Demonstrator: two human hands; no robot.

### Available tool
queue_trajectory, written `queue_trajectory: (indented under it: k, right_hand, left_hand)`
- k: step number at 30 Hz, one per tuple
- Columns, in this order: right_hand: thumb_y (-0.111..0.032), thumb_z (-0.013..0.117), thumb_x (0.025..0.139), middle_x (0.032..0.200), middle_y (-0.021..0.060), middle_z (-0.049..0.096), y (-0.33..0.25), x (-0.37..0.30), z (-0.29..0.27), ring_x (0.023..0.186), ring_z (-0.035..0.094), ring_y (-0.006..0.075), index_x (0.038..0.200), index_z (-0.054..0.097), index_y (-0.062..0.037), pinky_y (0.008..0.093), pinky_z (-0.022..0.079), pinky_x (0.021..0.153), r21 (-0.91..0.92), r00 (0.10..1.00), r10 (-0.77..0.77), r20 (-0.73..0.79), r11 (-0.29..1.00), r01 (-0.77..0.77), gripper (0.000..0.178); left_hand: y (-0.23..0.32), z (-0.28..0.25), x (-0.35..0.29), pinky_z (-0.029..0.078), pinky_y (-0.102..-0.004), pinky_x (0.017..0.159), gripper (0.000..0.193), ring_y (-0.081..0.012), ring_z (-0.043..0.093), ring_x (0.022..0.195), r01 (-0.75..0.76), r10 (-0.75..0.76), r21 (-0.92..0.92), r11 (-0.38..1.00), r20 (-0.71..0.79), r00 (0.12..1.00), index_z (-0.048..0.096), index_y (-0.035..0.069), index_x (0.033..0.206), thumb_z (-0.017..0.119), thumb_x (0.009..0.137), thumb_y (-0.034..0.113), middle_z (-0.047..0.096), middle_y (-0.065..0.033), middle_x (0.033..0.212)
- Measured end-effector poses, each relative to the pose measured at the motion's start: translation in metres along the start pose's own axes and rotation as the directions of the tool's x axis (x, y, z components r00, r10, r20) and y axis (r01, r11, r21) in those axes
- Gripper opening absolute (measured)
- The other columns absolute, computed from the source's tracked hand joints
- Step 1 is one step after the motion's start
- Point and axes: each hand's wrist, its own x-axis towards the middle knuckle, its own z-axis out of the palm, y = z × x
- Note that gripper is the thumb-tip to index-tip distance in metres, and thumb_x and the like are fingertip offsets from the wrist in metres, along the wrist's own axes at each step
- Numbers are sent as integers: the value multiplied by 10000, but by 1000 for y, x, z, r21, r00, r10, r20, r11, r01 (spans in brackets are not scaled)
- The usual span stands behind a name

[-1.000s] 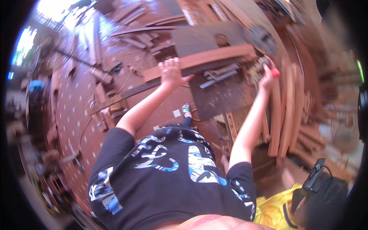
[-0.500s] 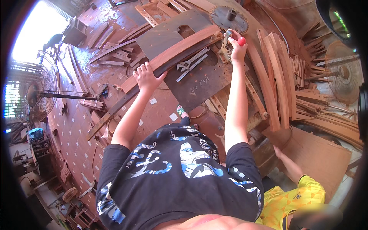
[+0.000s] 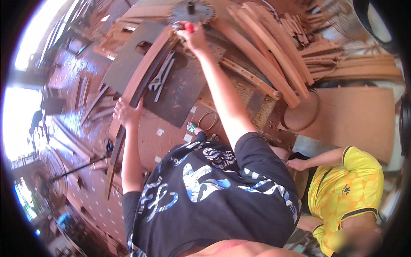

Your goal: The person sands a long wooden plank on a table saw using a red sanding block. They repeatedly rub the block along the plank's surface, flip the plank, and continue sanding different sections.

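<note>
My left hand [image 3: 127,113] grips a long, slightly curved reddish wooden board [image 3: 143,77] near its near end, thumb on one side and fingers over the other. The board lies on a darker strip of wood [image 3: 113,169] that reaches past it. At the far end, my right hand [image 3: 195,39] is closed around the red handle [image 3: 189,27] of a metal clamp, partly hidden by my fingers. Beside the board, an adjustable wrench [image 3: 157,80] and a steel ruler [image 3: 164,80] rest on the dark metal table [image 3: 182,94].
A toothed circular saw blade [image 3: 203,13] lies flat just beyond my right hand. Curved wooden pieces [image 3: 274,47] are stacked to the right. A person in a yellow shirt [image 3: 349,184] is close at my lower right, near a brown panel [image 3: 355,120]. A fan [image 3: 47,175] stands left.
The view has turned, so the table and board appear farther left and steeper. Both hands keep their holds. The person in yellow has drawn an arm back from the panel.
</note>
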Motion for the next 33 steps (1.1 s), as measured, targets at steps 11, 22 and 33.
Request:
queue_trajectory:
  k: [11, 22, 33]
  right_hand:
    - [24, 720, 863, 957, 27, 738, 29, 17, 14, 899, 673, 120, 1121, 746, 14, 274, 538, 822, -92, 1000, 3, -16, 996, -5, 260]
    - [96, 609, 887, 1111, 65, 726, 92, 15, 4, 1009, 691, 146, 1254, 681, 65, 275, 530, 943, -49, 994, -68, 91, 996, 72, 376]
    - [49, 559, 882, 1153, 147, 732, 128, 23, -2, 1072, 711, 240, 1260, 657, 76, 359, 531, 1008, -142, 987, -132, 96, 979, 144, 391]
  left_hand:
    - [-14, 30, 25, 411, -603, 1075, 1034, -398, 559, 1274, -3, 3, 11, 1000, -60, 998, 517, -6, 1428, 650, 803, 807, 610, -211, 1329]
    - [-32, 81, 33, 341, -601, 1140, 1087, -348, 526, 1275, 50, -55, -80, 996, -65, 996, 487, -8, 1455, 662, 778, 824, 579, -171, 1304]
    - [-37, 115, 42, 327, -564, 1145, 1112, -329, 524, 1253, 95, -101, -56, 994, -125, 987, 528, 0, 1425, 645, 736, 865, 583, -159, 1297]
